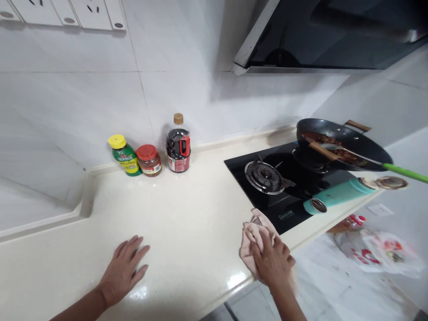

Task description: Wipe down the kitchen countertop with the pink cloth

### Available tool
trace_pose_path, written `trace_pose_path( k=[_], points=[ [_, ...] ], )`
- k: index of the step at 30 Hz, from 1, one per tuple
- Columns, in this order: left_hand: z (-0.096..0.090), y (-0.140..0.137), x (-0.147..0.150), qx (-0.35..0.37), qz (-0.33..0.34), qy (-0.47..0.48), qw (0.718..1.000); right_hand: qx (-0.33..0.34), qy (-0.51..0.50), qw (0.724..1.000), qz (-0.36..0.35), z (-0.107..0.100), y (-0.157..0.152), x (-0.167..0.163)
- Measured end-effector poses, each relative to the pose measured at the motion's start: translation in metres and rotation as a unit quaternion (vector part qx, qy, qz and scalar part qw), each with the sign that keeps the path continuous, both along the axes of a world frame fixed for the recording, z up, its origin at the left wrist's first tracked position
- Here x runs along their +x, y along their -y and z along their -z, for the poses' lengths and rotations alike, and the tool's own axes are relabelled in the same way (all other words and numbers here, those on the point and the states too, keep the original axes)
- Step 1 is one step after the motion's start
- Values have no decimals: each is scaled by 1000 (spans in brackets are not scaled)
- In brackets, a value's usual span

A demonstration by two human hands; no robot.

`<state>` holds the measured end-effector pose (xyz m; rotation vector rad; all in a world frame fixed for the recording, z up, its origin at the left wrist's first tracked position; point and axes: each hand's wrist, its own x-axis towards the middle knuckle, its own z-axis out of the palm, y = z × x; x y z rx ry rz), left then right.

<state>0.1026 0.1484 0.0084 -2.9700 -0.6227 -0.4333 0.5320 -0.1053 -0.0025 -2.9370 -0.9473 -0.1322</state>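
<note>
At lower right of centre, gripping cloth [248, 248] with right hand [272, 262] on counter [187, 218], beside hob [292, 198]; at lower left, holding left hand [123, 269] open. Best to press flat, evenly.

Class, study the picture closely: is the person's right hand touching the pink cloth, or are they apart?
Touching. The head view shows the right hand laid directly over the bunched pink cloth, with no gap visible between them.

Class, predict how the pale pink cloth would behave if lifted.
The pale pink cloth would probably sag, since it lies creased and bunched under the right hand. It looks thin, so likely light; its soft folds suggest it wouldn't break.
</note>
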Motion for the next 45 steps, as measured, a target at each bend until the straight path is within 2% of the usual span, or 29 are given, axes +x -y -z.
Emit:
trace_pose_path(
  k=[3, 5, 7, 9, 11, 12, 13, 14, 16, 19, 21, 23, 25, 27, 29, 32, 35, 38, 40, 42, 45],
  points=[
    [0, 0, 0, 3, -1, -6, 1000, -5, -40, 997, -61, -8, -33, -36],
    [1, 0, 0, 0, -3, -9, 1000, 9, -88, 987, -133, -14, -53, -76],
    [0, -1, 1, -7, -3, -7, 1000, 27, -148, 965, -214, -20, -67, -124],
    [0, -1, 0, -11, -2, -4, 1000, 42, -215, 925, -310, -26, -73, -169],
    [-1, -1, 0, -9, 0, -1, 1000, 46, -274, 866, -417, -31, -72, -199],
    [-1, -1, 1, -7, 1, -1, 1000, 44, -292, 838, -459, -32, -71, -204],
    [-1, -1, 1, -4, 2, -2, 1000, 42, -299, 821, -484, -32, -69, -203],
    [-1, -1, 1, -3, 1, -5, 1000, 40, -295, 820, -489, -31, -69, -194],
    [-1, 0, 1, 2, -1, -12, 1000, 37, -253, 860, -441, -28, -68, -159],
    [-1, 2, 1, 4, -6, -16, 1000, 24, -144, 940, -308, -18, -62, -84],
    [-1, 3, 2, 6, -5, -15, 1000, 19, -74, 973, -219, -9, -47, -45],
    [-1, 4, 2, 6, -7, -15, 1000, 30, -20, 988, -153, 2, -25, -27],
    [-2, 6, 2, 3, -12, -18, 1000, 45, 17, 992, -120, 11, -3, -28],
    [-3, 7, 2, 1, -16, -23, 1000, 45, 37, 991, -118, 18, 10, -34],
    [-4, 9, 1, 2, -17, -27, 1000, 27, 39, 989, -137, 20, 5, -33],
    [-5, 12, 1, -7, -20, -27, 999, 3, 36, 988, -151, 16, -41, -7],
    [-8, 14, 1, -17, -26, -31, 999, -6, 28, 990, -141, 8, -118, 25],
    [-10, 15, 2, -16, -26, -38, 999, -14, -10, 989, -146, -1, -196, 27],
    [-12, 15, 2, -14, -25, -39, 999, -16, -41, 983, -181, -8, -236, 1],
    [-14, 15, 3, -12, -25, -34, 999, -10, -71, 966, -247, -14, -263, -45],
    [-16, 14, 4, -7, -24, -23, 999, 10, -141, 910, -389, -23, -276, -135]
  ],
)
